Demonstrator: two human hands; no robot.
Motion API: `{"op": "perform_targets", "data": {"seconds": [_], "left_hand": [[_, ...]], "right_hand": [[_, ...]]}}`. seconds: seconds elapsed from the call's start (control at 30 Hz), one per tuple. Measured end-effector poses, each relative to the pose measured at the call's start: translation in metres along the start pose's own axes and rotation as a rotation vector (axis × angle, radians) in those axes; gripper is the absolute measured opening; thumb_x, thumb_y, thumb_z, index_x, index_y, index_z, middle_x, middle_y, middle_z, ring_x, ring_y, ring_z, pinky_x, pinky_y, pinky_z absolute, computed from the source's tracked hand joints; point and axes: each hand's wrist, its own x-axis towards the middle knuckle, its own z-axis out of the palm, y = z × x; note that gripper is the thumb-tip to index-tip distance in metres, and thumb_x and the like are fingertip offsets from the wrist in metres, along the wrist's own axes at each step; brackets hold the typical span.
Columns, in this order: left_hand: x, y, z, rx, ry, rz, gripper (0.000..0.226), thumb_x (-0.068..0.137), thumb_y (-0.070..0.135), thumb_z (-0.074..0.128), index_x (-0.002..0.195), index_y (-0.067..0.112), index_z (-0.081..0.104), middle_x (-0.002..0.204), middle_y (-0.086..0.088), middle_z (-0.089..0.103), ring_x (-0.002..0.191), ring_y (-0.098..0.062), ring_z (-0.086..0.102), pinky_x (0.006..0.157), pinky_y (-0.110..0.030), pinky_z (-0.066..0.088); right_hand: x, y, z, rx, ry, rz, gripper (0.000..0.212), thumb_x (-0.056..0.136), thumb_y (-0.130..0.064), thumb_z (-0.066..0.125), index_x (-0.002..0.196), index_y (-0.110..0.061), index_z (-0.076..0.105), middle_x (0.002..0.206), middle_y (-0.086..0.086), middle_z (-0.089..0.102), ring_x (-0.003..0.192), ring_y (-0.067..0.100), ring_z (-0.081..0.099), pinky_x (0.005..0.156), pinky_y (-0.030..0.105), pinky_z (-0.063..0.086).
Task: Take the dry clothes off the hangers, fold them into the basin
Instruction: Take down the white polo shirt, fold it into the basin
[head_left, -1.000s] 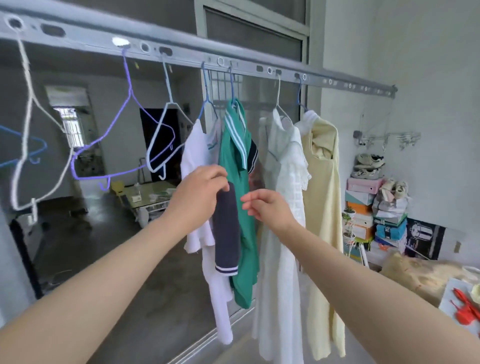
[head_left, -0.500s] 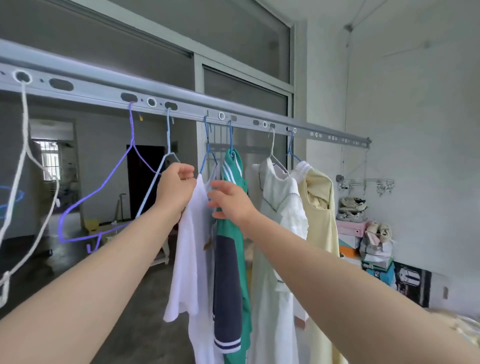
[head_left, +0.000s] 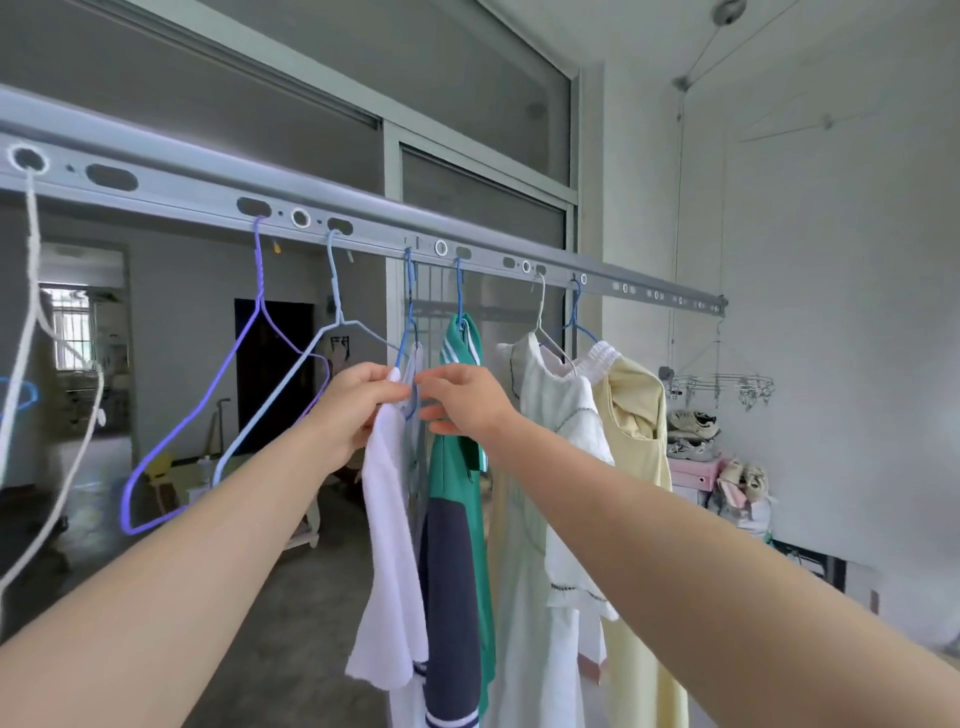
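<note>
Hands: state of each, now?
Left hand: pinches the white shirt at the shoulder.
Right hand: pinches the shirt's neck, beside its blue hanger.

white shirt; green-navy striped top; pale yellow dress; purple hanger

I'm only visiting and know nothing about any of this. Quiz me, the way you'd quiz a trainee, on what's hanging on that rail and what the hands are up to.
1. True or false: the green top hangs between the white shirt and the white dress.
2. The purple hanger on the rail carries: A) a shirt, B) nothing, C) a towel.
3. Which garment does the left hand pinch?

Key: 1 true. 2 B. 3 the white shirt, near its shoulder.
</note>
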Motion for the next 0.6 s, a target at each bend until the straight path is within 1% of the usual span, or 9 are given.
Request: {"op": "perform_targets", "data": {"seconds": [0.13, 0.23, 0.3, 0.4, 0.47, 0.5, 0.53, 0.57, 0.6], "left_hand": [[-0.002, 0.000, -0.012, 0.005, 0.069, 0.092, 0.018, 0.087, 0.015, 0.067, 0.079, 0.015, 0.051, 0.073, 0.000, 0.049, 0.069, -0.012, 0.046, 0.062, -0.023, 0.036], [-0.008, 0.004, -0.024, 0.039, 0.058, 0.131, 0.014, 0.087, 0.018, 0.067, 0.084, 0.011, 0.055, 0.076, 0.000, 0.051, 0.075, -0.011, 0.047, 0.068, -0.023, 0.036], [-0.012, 0.008, -0.033, 0.063, 0.048, 0.142, 0.017, 0.088, 0.020, 0.066, 0.093, 0.005, 0.060, 0.082, -0.003, 0.057, 0.083, -0.012, 0.050, 0.074, -0.023, 0.037], [-0.022, 0.011, -0.044, 0.081, 0.037, 0.160, 0.033, 0.088, 0.024, 0.066, 0.098, -0.007, 0.061, 0.087, -0.010, 0.057, 0.086, -0.018, 0.049, 0.078, -0.030, 0.036], [-0.032, 0.014, -0.054, 0.144, 0.042, 0.178, 0.038, 0.088, 0.027, 0.066, 0.090, -0.010, 0.059, 0.080, -0.009, 0.051, 0.077, -0.018, 0.045, 0.072, -0.031, 0.033], [-0.035, 0.015, -0.057, 0.196, 0.025, 0.183, 0.036, 0.088, 0.028, 0.066, 0.081, -0.006, 0.058, 0.072, -0.008, 0.046, 0.068, -0.017, 0.041, 0.064, -0.029, 0.031], [-0.040, 0.016, -0.062, 0.245, -0.001, 0.178, 0.033, 0.087, 0.028, 0.066, 0.071, 0.002, 0.054, 0.063, -0.006, 0.041, 0.058, -0.015, 0.036, 0.054, -0.026, 0.027], [-0.045, 0.017, -0.066, 0.278, -0.037, 0.176, 0.031, 0.087, 0.025, 0.067, 0.066, 0.009, 0.050, 0.057, -0.002, 0.036, 0.050, -0.012, 0.031, 0.047, -0.022, 0.023], [-0.049, 0.017, -0.070, 0.311, -0.071, 0.183, 0.032, 0.086, 0.021, 0.068, 0.065, 0.012, 0.047, 0.054, 0.001, 0.035, 0.046, -0.009, 0.029, 0.043, -0.019, 0.022]], "right_hand": [[0.016, -0.008, 0.008, 0.041, 0.059, -0.014, 0.024, 0.096, -0.012, 0.047, 0.112, -0.002, 0.062, 0.092, 0.008, 0.061, 0.064, 0.012, 0.059, 0.065, 0.026, 0.055], [0.024, -0.020, 0.023, 0.062, 0.050, -0.003, 0.015, 0.095, -0.013, 0.049, 0.091, -0.009, 0.062, 0.087, 0.007, 0.062, 0.064, 0.011, 0.059, 0.055, 0.020, 0.052], [0.029, -0.028, 0.038, 0.064, 0.019, 0.029, 0.017, 0.094, -0.016, 0.053, 0.079, -0.011, 0.059, 0.075, 0.005, 0.061, 0.062, 0.014, 0.055, 0.049, 0.019, 0.044], [0.031, -0.035, 0.057, 0.095, -0.019, 0.035, 0.014, 0.089, -0.019, 0.060, 0.082, -0.007, 0.062, 0.061, 0.006, 0.050, 0.052, 0.017, 0.038, 0.043, 0.022, 0.030], [0.031, -0.034, 0.066, 0.116, -0.015, 0.015, 0.018, 0.088, -0.020, 0.062, 0.075, -0.008, 0.064, 0.056, 0.004, 0.050, 0.049, 0.015, 0.036, 0.041, 0.021, 0.028], [0.031, -0.032, 0.066, 0.128, -0.010, 0.014, 0.021, 0.089, -0.020, 0.062, 0.071, -0.010, 0.064, 0.053, 0.002, 0.051, 0.046, 0.013, 0.037, 0.041, 0.020, 0.029], [0.031, -0.031, 0.067, 0.142, -0.010, 0.018, 0.023, 0.090, -0.020, 0.061, 0.069, -0.012, 0.064, 0.049, 0.000, 0.051, 0.042, 0.011, 0.038, 0.040, 0.019, 0.030], [0.031, -0.030, 0.069, 0.149, -0.010, 0.028, 0.024, 0.091, -0.021, 0.060, 0.069, -0.013, 0.064, 0.045, -0.002, 0.051, 0.039, 0.009, 0.038, 0.039, 0.017, 0.031], [0.031, -0.029, 0.069, 0.153, -0.010, 0.038, 0.025, 0.092, -0.021, 0.060, 0.068, -0.013, 0.064, 0.043, -0.003, 0.051, 0.039, 0.009, 0.038, 0.039, 0.017, 0.032]]}}
